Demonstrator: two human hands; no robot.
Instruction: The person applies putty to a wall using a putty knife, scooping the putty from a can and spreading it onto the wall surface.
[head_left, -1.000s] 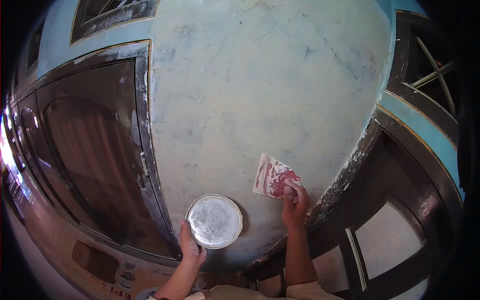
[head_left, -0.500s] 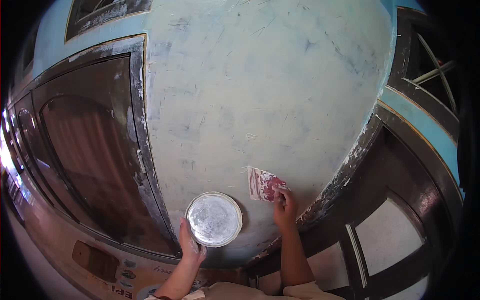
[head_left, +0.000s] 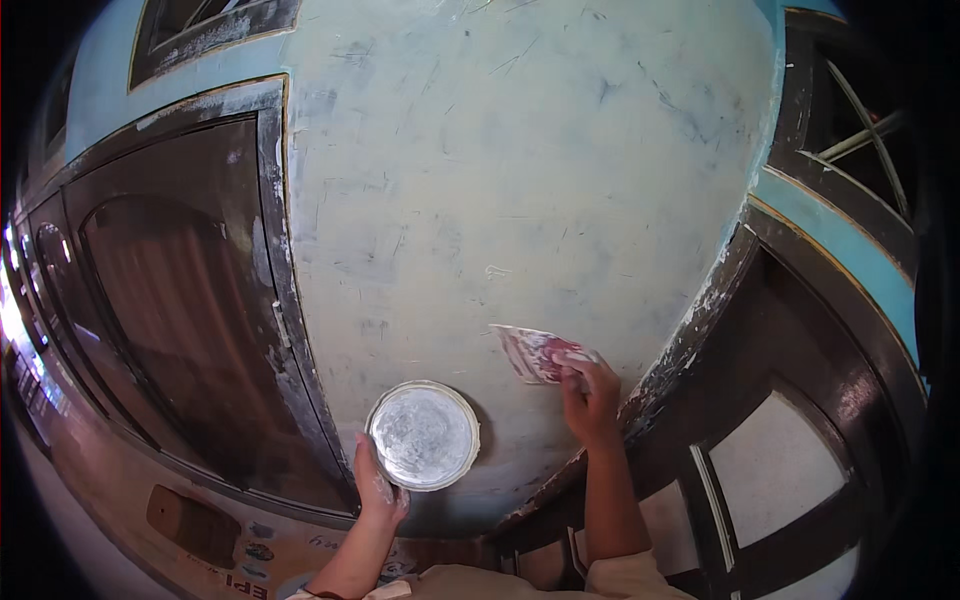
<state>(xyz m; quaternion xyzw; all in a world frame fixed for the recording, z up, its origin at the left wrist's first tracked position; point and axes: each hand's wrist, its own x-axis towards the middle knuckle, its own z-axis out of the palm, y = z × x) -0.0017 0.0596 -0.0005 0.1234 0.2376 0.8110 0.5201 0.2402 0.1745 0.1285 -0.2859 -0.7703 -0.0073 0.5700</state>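
My left hand [head_left: 376, 484] grips a round, shallow lid [head_left: 424, 437] by its left edge. Whitish paste coats the lid's inner face, and white smears mark my fingers. Pinched in my right hand [head_left: 592, 392] is a flat red putty scraper [head_left: 538, 354], streaked with white paste. Its blade is tilted and lies close to the wall [head_left: 480, 180]; I cannot tell whether it touches. The wall is pale, with scratches, grey-blue patches and a small squiggle of paste above the scraper.
A dark door [head_left: 175, 260] in a paint-smeared frame stands on the left. Another dark door [head_left: 690, 440] with pale panels is at the right, below a window with crossed bars [head_left: 860, 140]. Low on the left, a brown flat object [head_left: 193, 524] lies beside a printed sheet [head_left: 300, 570].
My right hand has moved right and slightly up, and the scraper has turned so its face looks narrower. The left hand and lid have shifted only slightly.
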